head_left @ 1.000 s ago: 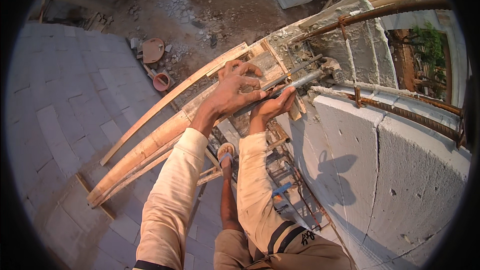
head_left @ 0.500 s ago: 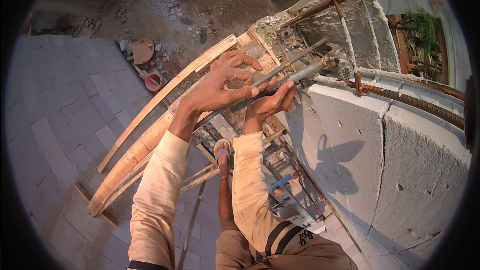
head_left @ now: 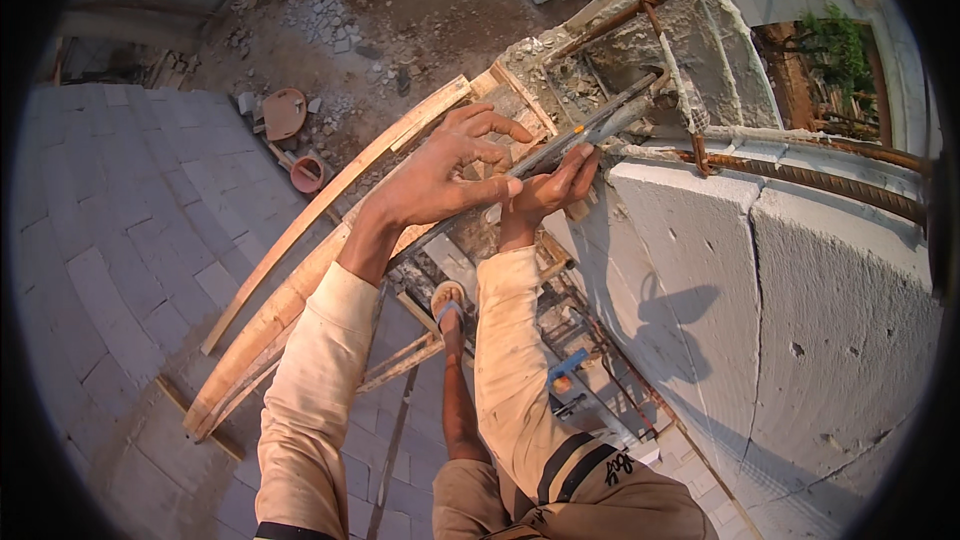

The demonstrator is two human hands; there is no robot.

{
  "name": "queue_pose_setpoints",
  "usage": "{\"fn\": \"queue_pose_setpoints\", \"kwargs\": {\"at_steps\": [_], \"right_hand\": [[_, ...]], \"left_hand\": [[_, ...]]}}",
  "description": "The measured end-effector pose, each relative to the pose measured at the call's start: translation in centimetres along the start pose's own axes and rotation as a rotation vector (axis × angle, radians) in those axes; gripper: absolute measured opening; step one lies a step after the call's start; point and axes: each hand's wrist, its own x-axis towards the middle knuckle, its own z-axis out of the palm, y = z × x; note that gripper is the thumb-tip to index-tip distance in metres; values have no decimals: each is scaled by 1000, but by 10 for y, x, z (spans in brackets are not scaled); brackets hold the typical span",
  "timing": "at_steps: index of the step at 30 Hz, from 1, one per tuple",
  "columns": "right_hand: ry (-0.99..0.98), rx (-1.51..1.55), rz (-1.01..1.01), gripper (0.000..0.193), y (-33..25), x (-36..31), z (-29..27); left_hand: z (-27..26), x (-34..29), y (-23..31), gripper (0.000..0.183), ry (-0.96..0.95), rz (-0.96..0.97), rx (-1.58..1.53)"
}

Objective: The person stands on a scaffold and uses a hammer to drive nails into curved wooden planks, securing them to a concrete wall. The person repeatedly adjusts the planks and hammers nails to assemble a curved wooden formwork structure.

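My left hand (head_left: 445, 168) is spread in a loose C shape, its fingers apart and its thumb tip beside a long thin dark metal rod (head_left: 545, 153). The rod runs slantwise under that hand and has a small orange mark. Close to its right, my right hand (head_left: 550, 190) is closed with the palm turned up, around a thicker grey metal bar (head_left: 622, 120) lying alongside the rod. The bar's far end is blurred near the rusty rebar. Part of the grip is hidden behind the fingers.
Rusty rebar (head_left: 820, 195) tops the light block wall (head_left: 690, 240) at right. Wooden boards (head_left: 290, 285) run along the left. A sandalled foot (head_left: 448, 298) stands below my hands. Rubble (head_left: 325, 15), a round pan (head_left: 285, 113) and a reddish bucket (head_left: 306, 170) lie on the ground.
My right hand has turned and its fingers point more upward. The thick bar's far end has swung up and lies closer to the thin rod. My left hand stays nearly still.
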Motion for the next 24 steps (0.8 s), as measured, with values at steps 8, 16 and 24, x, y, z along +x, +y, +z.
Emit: {"fn": "queue_pose_setpoints", "kwargs": {"at_steps": [8, 16, 24], "right_hand": [[2, -118, -159, 45, -1, -11, 6], [31, 36, 44, 41, -2, -3, 1], [49, 58, 96, 44, -2, -10, -1]], "left_hand": [[8, 1, -17, 44, 37, -7, -9], [9, 0, -19, 44, 21, -16, -67], [5, 1, -22, 43, 24, -20, -60]]}}
